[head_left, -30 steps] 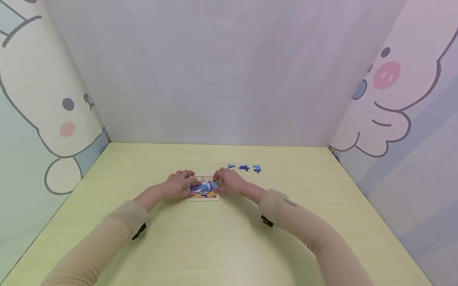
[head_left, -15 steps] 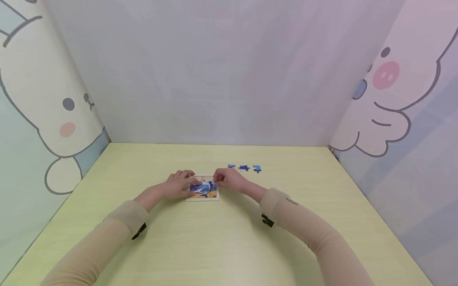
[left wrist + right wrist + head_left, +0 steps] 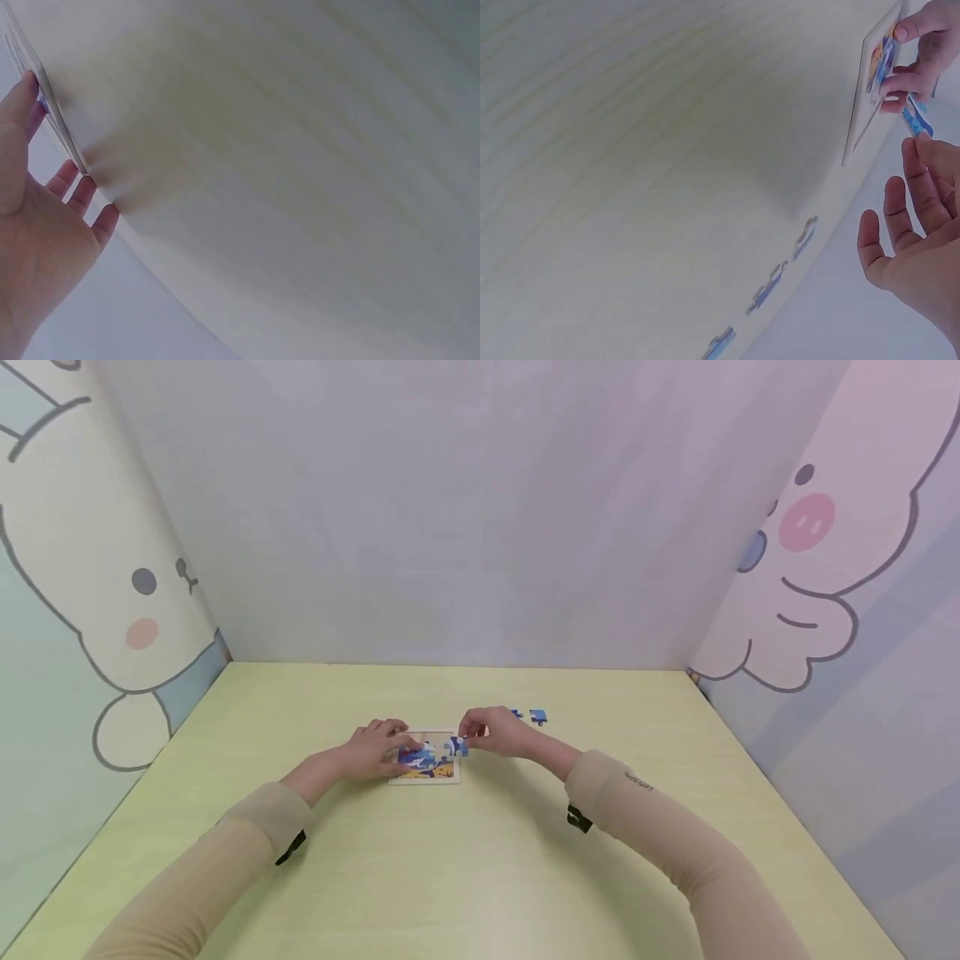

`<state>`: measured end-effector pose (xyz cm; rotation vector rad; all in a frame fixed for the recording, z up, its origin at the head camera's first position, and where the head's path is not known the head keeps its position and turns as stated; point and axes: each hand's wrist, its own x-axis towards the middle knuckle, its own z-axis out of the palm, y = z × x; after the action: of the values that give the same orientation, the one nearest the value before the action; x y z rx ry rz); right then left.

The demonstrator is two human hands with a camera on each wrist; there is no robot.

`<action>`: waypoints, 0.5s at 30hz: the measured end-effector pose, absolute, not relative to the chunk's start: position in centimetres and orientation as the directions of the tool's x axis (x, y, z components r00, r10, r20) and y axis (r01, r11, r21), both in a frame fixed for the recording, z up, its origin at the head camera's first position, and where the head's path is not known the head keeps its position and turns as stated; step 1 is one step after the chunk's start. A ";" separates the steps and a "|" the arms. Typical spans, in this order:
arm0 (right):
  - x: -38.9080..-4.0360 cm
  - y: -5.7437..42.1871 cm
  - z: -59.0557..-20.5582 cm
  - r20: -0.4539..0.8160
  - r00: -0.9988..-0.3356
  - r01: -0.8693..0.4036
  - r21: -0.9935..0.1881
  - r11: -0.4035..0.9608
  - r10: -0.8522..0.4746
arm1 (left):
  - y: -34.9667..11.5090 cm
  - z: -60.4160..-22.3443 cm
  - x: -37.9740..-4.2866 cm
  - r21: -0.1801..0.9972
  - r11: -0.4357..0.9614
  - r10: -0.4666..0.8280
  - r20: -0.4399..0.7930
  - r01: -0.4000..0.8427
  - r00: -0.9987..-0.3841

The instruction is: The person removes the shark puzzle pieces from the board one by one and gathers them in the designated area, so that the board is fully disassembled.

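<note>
While a blue-and-white jigsaw piece (image 3: pixel 456 746) is pinched between the thumb and index finger of the right hand (image 3: pixel 498 732), that hand's other fingers are held loosely bent and apart. The piece is seen over the right rim of a pale puzzle tray (image 3: pixel 423 781); whether the rim is touched by it cannot be told. The tray's left side is touched by the left hand (image 3: pixel 373 750), whose fingers are spread wide, partly over the picture. Assembled pieces (image 3: pixel 429 771) are held in the tray, blue with orange along the near side, and a bare strip is shown at the far side. Beyond the right hand, three loose pieces (image 3: pixel 767 289) are laid in a row on the light yellow tabletop (image 3: pixel 465 860). Both forearms are covered by beige sleeves (image 3: pixel 255 835). At the back, the tabletop is bounded by a plain pale backdrop (image 3: pixel 450 527).
</note>
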<state>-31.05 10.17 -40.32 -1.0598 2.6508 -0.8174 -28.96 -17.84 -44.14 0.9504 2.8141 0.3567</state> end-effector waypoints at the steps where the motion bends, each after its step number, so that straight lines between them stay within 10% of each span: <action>1: -31.0 10.4 -40.1 0.043 -0.727 -0.591 -0.546 0.594 -0.685 | -17.8 -44.2 -28.9 0.267 0.771 0.612 -0.064 0.578 -0.788; 15: -30.9 14.6 -37.8 0.053 -0.699 -0.635 -0.504 0.585 -0.713 | -17.7 -43.7 -28.6 0.269 0.769 0.615 -0.062 0.580 -0.786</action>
<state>-30.89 14.61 -37.76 -1.1383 2.6569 -0.7516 -28.64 -17.71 -43.75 0.9566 2.8156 0.3552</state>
